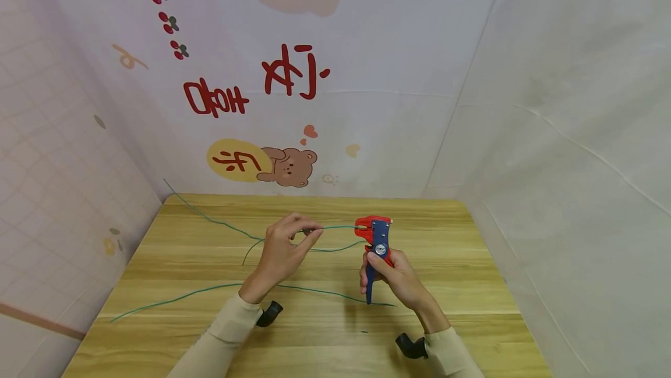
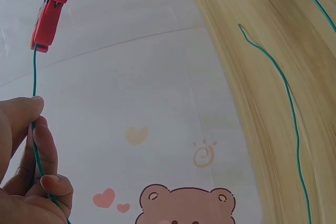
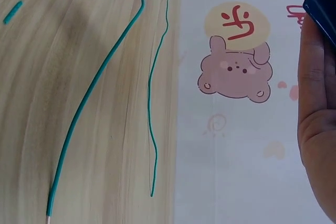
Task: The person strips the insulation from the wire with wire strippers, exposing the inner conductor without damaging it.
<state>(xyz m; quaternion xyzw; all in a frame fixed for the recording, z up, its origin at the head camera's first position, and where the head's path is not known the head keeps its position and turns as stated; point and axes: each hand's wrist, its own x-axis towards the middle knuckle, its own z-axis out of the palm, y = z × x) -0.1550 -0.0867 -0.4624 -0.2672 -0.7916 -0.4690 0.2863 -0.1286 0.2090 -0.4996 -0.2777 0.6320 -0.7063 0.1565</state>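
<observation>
Sleeved forearms (image 1: 225,325) angled inward, left hand (image 1: 281,250) pinching green wire (image 1: 339,227), right hand (image 1: 402,280) gripping wire stripper (image 1: 381,244)

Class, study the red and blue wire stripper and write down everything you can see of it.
The red and blue wire stripper has a plastic-looking red head, a blue body with small metallic fasteners and a round pale label, and a blue handle. The person's right hand grips it above the pale wooden table, its head uppermost and mouth facing left in the head view. A thin green wire runs to that mouth; whether it is clamped there cannot be told.
</observation>
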